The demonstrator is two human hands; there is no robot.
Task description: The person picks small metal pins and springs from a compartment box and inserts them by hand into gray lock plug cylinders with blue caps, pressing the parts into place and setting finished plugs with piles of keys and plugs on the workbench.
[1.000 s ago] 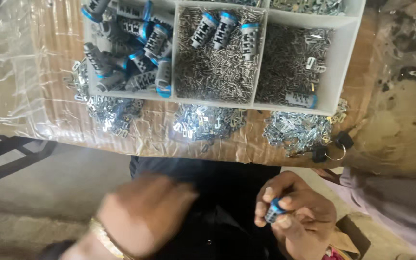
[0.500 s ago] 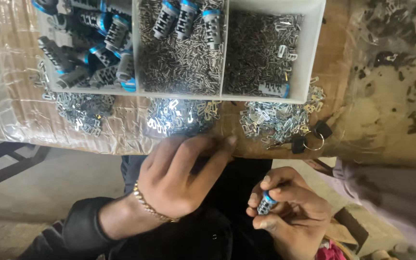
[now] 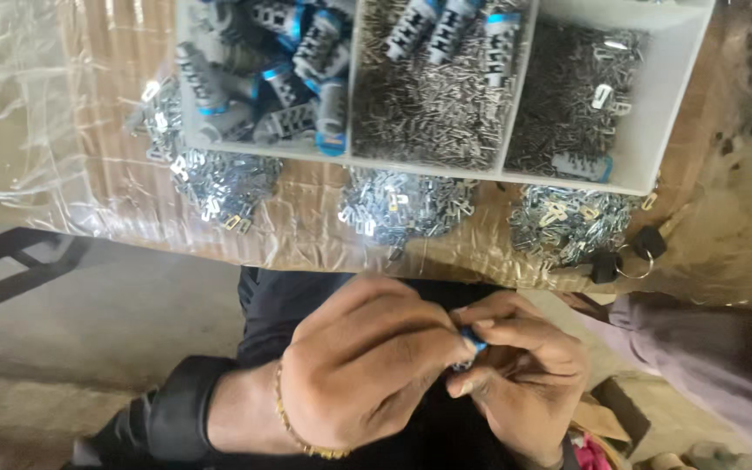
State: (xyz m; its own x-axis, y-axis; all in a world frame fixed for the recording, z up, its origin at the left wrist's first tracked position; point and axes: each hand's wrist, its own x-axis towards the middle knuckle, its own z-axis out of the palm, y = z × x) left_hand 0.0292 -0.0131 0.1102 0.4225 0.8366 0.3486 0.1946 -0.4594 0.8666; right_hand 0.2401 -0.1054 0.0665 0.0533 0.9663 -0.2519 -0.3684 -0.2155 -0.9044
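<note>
Both my hands meet over my lap on one small blue-tipped part.

My left hand [image 3: 367,365] and right hand [image 3: 524,383] pinch the small blue-and-grey part [image 3: 472,342] between their fingertips, just below the table [image 3: 63,174] edge. Ahead on the table, three heaps of shiny metal clips [image 3: 402,204] lie before a white divided tray [image 3: 663,104] holding grey blue-capped cylinders [image 3: 306,52] and fine dark metal bits [image 3: 428,113]. A black key fob [image 3: 607,265] lies near the right-hand heap.
</note>
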